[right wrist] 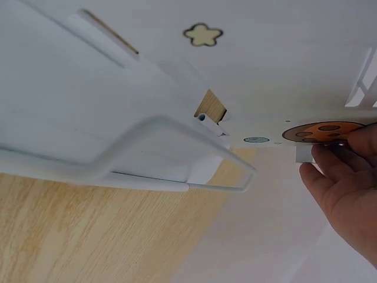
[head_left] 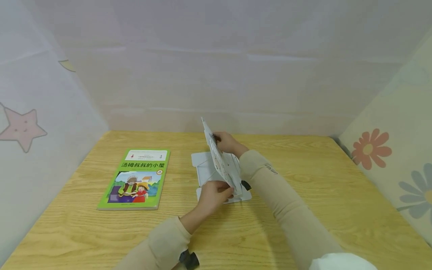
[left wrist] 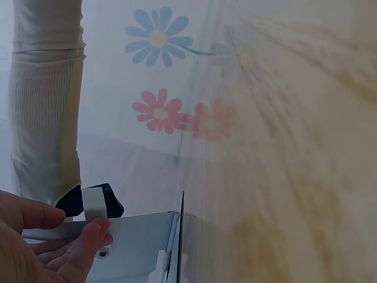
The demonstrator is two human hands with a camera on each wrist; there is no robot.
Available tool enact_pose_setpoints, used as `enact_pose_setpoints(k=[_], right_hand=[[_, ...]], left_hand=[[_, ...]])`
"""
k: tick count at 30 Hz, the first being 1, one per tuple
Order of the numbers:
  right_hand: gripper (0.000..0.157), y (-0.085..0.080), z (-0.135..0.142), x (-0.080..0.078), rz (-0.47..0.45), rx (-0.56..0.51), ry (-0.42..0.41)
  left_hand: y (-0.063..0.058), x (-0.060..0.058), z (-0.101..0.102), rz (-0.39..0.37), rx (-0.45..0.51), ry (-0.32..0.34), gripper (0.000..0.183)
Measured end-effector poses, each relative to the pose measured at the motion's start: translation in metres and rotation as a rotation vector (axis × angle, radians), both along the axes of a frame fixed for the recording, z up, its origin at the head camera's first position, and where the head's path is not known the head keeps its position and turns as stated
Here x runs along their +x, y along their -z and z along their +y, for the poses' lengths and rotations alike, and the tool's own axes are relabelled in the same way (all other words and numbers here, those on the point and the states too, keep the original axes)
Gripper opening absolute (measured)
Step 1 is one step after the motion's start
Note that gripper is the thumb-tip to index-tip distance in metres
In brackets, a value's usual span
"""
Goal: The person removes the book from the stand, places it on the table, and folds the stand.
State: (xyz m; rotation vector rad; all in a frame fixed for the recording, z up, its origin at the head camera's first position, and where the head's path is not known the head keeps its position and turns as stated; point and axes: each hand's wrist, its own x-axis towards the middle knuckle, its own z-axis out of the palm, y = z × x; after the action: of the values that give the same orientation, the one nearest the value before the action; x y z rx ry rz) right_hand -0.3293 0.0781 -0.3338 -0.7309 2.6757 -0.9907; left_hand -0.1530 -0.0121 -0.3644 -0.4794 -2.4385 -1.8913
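Observation:
A white folding metal book stand (head_left: 204,173) is on the table in the head view, its printed panel (head_left: 219,161) tilted steeply up from the flat base. My left hand (head_left: 213,195) pinches the panel's near lower edge between thumb and fingers; the left wrist view shows this hand (left wrist: 56,256) at a pale metal edge. Farther back, my right hand (head_left: 227,143) grips the panel's far edge. In the right wrist view, its fingers (right wrist: 330,165) pinch beside an orange round print (right wrist: 321,131), and a bent white wire support (right wrist: 177,131) stands out from the stand.
A green picture-covered book (head_left: 135,180) lies flat on the wooden table (head_left: 303,168), left of the stand. Pale printed sheets (head_left: 216,75) wall in the back and both sides. Each wrist carries a dark strapped device (head_left: 189,259).

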Motion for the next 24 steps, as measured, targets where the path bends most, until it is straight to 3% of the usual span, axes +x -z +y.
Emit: enact_pose_setpoints(k=[9, 17, 24], right_hand=[[0.042, -0.003, 0.001, 0.006, 0.028, -0.019, -0.056], [0.038, -0.007, 0.003, 0.009, 0.045, -0.045, -0.058], [0.037, -0.013, 0.007, 0.021, 0.088, -0.087, -0.076]], left_hand=[[0.002, 0.0, 0.006, -0.005, -0.012, -0.01, 0.017], [-0.001, 0.001, -0.001, 0.042, -0.121, -0.019, 0.019], [-0.006, -0.002, -0.014, 0.023, -0.078, 0.008, 0.026]])
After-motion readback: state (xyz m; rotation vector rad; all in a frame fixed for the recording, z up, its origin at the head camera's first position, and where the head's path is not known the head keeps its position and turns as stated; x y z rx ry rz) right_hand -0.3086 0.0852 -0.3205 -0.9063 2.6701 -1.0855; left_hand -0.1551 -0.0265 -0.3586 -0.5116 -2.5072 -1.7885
